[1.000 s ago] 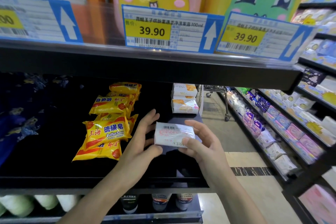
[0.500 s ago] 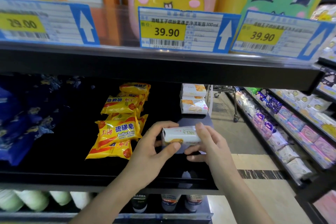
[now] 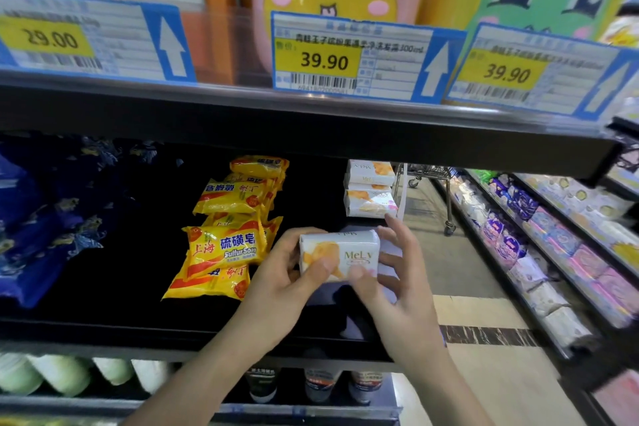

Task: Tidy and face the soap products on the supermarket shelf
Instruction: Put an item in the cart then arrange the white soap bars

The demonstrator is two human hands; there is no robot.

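The left hand (image 3: 276, 290) grips the left end of a white soap bar (image 3: 340, 254), with its thumb curled over the front face and the other fingers behind the pack. The right hand (image 3: 397, 290) holds the right end of the same bar, its thumb pressing the lower front edge and the fingers spread behind and above it. The bar is raised between both hands, just above the front part of the black shelf (image 3: 103, 328), and its printed front with the orange picture and the letters "MeLy" faces the camera. Just to the left of the left hand lies a pile of yellow soap packs (image 3: 224, 249), some flat and some tilted, the nearest one touching or almost touching the fingers; I cannot tell which. Behind the right hand, deeper on the shelf, stands a small stack of white soap bars (image 3: 370, 194) of the same kind, and one fingertip of the right hand reaches near its lower edge. Far to the left of the hands there are dark blue packs (image 3: 38, 218). Above the hands, on the edge of the upper shelf, hang price tags (image 3: 345, 59) with blue arrows. Below the hands, on the lower shelf, some bottles (image 3: 320, 384) are partly visible.
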